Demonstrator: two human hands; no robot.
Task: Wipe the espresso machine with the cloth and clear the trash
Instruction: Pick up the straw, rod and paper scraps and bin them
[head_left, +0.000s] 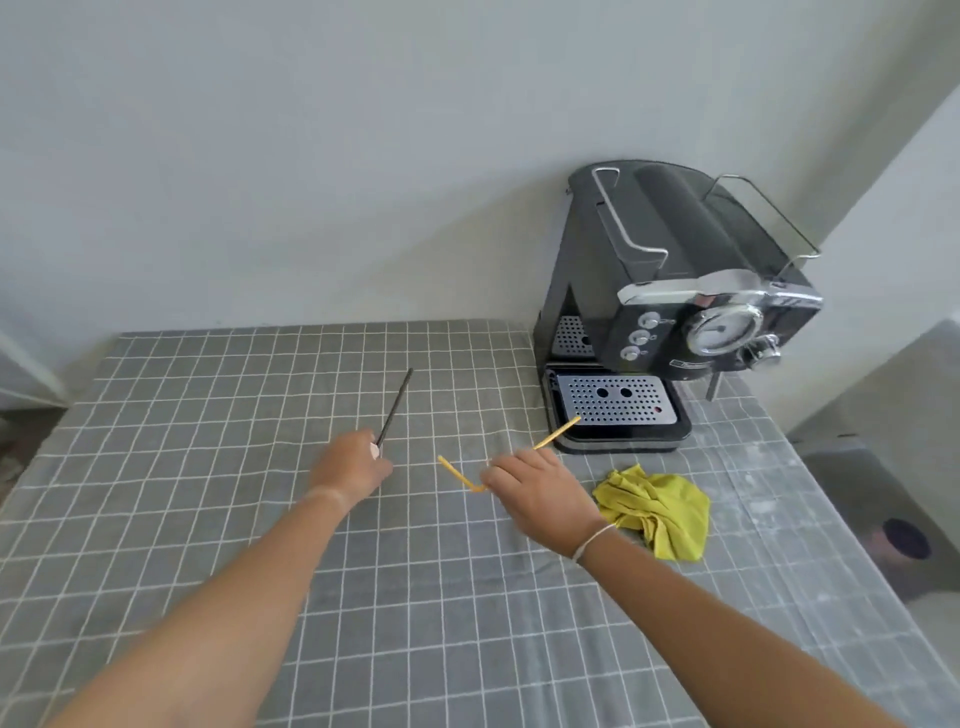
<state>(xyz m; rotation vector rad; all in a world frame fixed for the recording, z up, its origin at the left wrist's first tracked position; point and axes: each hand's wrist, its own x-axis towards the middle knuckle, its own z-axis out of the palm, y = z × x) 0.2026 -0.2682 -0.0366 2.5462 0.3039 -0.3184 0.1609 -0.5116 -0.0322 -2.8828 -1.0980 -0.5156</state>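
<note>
Hands are both out over the worktop (218, 519), which has a grey cloth w/ white squares on it. Left hand (350, 467) is in the middle of the frame, fingers curled round the near end of a thin dark stick (395, 405). The stick points up and away toward the wall. A small white bit shows at the thumb, can't tell what it is.

Right hand (535, 493) is just right of centre. Its grip is pinched on a bent yellow straw (460, 475). One part of the straw sticks out left of the fingers and bends at the bottom. The other part (558, 431) pokes out past the fingers, up and right, and its tip is over the front left corner of the drip tray (615, 405). Can't tell if it touches. A thin white band is round the right wrist.

Espresso machine (675, 291) sits at upper right of the worktop, near the wall. It is black w/ shiny silver parts, three round knobs and a round dial on the front.

Yellow-green cloth (657, 509) lies crumpled on the worktop, right of the right hand and just in front of the machine. No hand touches it.
</note>
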